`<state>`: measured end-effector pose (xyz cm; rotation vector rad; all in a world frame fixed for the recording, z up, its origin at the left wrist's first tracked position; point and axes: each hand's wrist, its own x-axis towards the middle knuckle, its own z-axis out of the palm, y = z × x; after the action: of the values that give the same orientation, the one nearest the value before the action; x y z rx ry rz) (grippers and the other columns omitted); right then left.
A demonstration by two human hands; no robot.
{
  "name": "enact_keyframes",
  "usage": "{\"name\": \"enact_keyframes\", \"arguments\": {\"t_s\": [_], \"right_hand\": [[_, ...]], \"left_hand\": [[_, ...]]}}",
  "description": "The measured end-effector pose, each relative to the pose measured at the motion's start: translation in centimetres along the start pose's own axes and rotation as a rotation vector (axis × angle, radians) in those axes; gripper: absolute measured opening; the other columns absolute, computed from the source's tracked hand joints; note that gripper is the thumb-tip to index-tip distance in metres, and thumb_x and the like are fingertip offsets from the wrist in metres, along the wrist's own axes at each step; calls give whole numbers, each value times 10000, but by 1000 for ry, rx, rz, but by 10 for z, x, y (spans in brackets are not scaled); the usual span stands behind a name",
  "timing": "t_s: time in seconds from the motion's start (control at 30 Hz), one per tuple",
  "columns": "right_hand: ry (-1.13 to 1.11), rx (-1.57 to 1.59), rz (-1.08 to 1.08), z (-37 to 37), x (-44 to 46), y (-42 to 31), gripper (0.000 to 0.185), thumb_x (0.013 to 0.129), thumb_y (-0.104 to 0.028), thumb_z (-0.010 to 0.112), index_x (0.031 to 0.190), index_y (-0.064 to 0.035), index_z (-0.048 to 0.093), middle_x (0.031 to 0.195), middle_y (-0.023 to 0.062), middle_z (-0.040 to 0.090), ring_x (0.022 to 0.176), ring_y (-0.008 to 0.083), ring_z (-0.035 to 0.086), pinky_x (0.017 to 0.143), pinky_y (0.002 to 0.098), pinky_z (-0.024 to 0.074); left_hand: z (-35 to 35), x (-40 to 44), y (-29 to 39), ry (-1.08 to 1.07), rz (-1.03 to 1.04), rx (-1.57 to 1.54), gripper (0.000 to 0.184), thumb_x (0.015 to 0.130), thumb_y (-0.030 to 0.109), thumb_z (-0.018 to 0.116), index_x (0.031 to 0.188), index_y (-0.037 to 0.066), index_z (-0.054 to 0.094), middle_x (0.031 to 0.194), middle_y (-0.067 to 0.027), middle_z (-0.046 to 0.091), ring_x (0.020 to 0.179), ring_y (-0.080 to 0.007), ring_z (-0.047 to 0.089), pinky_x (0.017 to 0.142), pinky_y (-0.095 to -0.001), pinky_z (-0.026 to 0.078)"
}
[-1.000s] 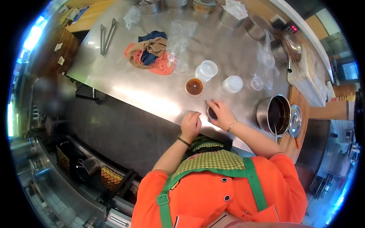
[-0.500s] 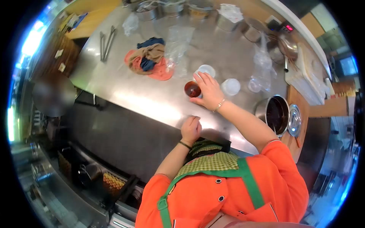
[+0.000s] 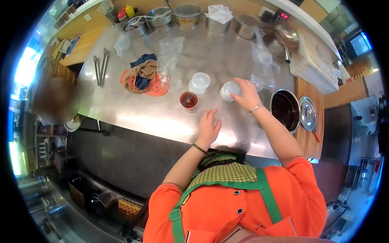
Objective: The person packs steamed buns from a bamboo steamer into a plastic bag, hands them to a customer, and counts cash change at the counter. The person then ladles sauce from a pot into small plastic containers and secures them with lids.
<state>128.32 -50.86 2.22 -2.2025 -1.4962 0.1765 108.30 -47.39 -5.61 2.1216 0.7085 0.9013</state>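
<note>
My right hand [image 3: 247, 96] has its fingers and thumb at the edges of a round translucent plastic lid [image 3: 229, 91], gripping it. Near the table's front edge, my left hand [image 3: 209, 128] is held with thumb and fingers apart, holding nothing. Just beyond it, to the left, stands a small clear tub of dark red sauce [image 3: 189, 100], uncovered and touched by neither hand. Behind that tub are empty-looking translucent plastic tubs [image 3: 200, 82], close together.
To the right are a pot of dark sauce [image 3: 285, 111] and its metal lid [image 3: 308, 113] on a wooden board. Cloths [image 3: 144, 75], tongs [image 3: 100, 67] and plastic bags [image 3: 170, 56] lie further left. Metal containers [image 3: 159, 19] line the back.
My right hand has let go of the sauce tub and moved right to the plastic lid. My left hand has opened from a curled shape and moved slightly forward. The view has shifted.
</note>
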Motion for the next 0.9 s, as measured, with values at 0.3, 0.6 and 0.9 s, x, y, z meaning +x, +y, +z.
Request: {"name": "enact_keyframes", "arguments": {"t_s": [0.3,0.6,0.9], "right_hand": [[44,825,151,-39,-95,-24,672,688,-61,712,1223,-49,305,1213,105,403,1105,219,469,932,341,403],[625,49,351,-152,-230,66,404,689,-2,620,1083,-38,540,889,99,565,843,239,557,778,332,453],[345,510,309,-94,-219,77,174,807,-105,599,963,-32,570,806,38,544,723,128,519,687,241,429]], "left_hand": [[13,47,81,-297,-392,-1297,594,824,85,591,1344,14,312,1288,-112,422,1083,-164,472,885,-286,421],[24,14,70,-648,-344,-835,631,762,85,652,1310,-2,350,1223,-122,453,1042,-197,503,881,-293,429],[12,-17,92,-1295,-169,-495,807,747,267,706,1314,-75,246,1274,-198,301,1136,-292,445,948,-327,394]]}}
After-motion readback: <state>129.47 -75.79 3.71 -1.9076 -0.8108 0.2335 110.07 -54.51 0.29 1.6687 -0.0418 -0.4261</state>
